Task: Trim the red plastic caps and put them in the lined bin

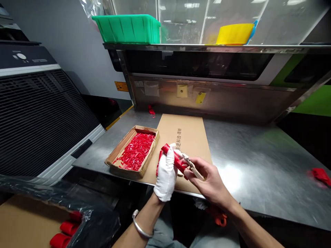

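Note:
My left hand point(167, 174), in a white glove, is closed around a red plastic part point(178, 162) held over the front edge of the steel table. My bare right hand point(209, 179) grips small metal cutters point(192, 167), their jaws touching the red part. Both hands hover above a flat sheet of brown cardboard point(188, 137). Just left of them sits a shallow cardboard tray point(117, 155) filled with several small red plastic scraps point(136, 151).
A steel table point(258, 165) runs to the right, with a red piece point(320, 175) at its far right edge. A black-lined carton with red parts point(64, 229) stands at lower left. A green bin point(129, 29) and yellow bin point(234, 33) sit on the shelf above. A louvred machine point(38, 113) is left.

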`<move>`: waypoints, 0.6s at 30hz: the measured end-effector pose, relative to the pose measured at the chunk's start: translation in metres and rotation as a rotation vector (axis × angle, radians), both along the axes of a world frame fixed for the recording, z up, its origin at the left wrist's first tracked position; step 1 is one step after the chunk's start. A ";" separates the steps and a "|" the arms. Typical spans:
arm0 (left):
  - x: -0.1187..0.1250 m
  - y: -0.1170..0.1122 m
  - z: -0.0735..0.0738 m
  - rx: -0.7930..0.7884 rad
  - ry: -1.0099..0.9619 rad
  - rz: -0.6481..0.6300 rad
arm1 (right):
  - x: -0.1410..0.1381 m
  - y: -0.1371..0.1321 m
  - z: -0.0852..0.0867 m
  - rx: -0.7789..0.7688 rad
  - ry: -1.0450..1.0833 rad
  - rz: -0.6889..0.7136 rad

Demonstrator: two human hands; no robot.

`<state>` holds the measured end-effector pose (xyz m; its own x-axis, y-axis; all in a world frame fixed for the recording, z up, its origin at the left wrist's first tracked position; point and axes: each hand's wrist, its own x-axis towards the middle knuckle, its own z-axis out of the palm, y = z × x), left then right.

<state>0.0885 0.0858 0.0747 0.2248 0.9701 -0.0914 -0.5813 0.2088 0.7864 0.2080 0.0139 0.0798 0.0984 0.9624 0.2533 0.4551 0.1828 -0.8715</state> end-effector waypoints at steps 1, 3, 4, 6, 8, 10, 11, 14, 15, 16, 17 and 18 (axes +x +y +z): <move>0.002 -0.004 0.001 -0.043 -0.064 0.025 | -0.012 -0.004 -0.002 0.017 0.018 0.011; 0.003 -0.010 0.001 -0.070 -0.092 0.058 | -0.028 -0.008 -0.006 0.061 0.030 -0.001; 0.001 -0.011 0.001 -0.085 -0.096 0.063 | -0.033 -0.010 -0.007 0.084 0.026 -0.009; -0.007 -0.012 0.003 -0.122 -0.106 0.033 | -0.037 -0.014 -0.005 0.117 0.004 0.004; -0.020 -0.012 0.007 -0.186 -0.133 -0.058 | -0.035 -0.021 0.005 0.112 -0.057 0.049; -0.037 -0.012 0.014 -0.284 -0.207 -0.173 | -0.027 -0.031 0.017 0.091 -0.159 0.084; -0.045 -0.012 0.017 -0.341 -0.262 -0.229 | -0.023 -0.035 0.023 0.085 -0.221 0.091; -0.063 -0.013 0.025 -0.479 -0.416 -0.334 | -0.009 -0.046 0.034 0.080 -0.410 0.104; -0.066 -0.014 0.027 -0.516 -0.442 -0.358 | -0.006 -0.049 0.035 0.082 -0.467 0.118; -0.068 -0.015 0.027 -0.543 -0.455 -0.375 | -0.005 -0.050 0.036 0.086 -0.519 0.138; -0.069 -0.016 0.027 -0.561 -0.461 -0.385 | -0.005 -0.051 0.036 0.089 -0.565 0.158; -0.070 -0.017 0.027 -0.571 -0.460 -0.394 | -0.006 -0.052 0.036 0.090 -0.608 0.177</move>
<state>0.0184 0.0690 0.1014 0.6733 0.6448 -0.3619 -0.6197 0.7591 0.1995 0.2017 -0.0382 0.1154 -0.2468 0.9233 0.2944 0.8198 0.3609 -0.4446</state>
